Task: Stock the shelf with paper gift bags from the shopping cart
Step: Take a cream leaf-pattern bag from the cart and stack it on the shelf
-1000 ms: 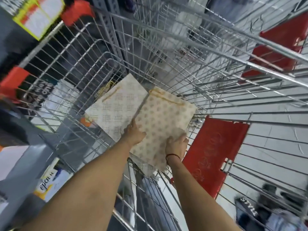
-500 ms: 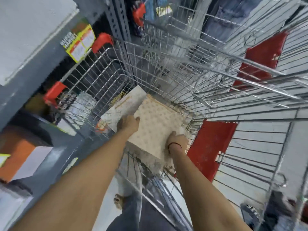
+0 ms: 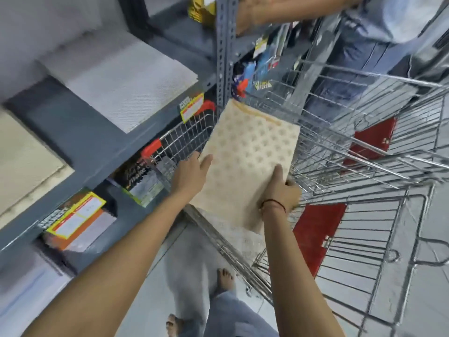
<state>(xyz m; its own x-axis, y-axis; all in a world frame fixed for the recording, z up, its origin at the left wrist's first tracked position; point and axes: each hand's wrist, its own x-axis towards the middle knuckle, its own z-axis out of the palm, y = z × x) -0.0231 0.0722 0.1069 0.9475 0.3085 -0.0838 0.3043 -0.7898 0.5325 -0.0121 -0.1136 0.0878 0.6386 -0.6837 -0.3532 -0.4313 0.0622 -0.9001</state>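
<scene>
Right hand (image 3: 281, 193) clamps the cream dotted gift bag (image 3: 247, 161) at its lower edge. Left hand (image 3: 192, 175) lies open-fingered against its left side, above the wire shopping cart (image 3: 364, 166).

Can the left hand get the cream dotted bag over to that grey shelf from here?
Probably yes. The left hand lies flat on the cream dotted paper gift bag, already lifted above the wire shopping cart; the grey metal shelf sits just left, nothing between.

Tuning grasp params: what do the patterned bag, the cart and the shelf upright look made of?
Patterned bag: looks like stiff cream paper, matte, held flat without sagging. Cart: bright shiny wire, likely plated steel, with red plastic trim. Shelf upright: grey-painted perforated metal, probably steel.
</scene>
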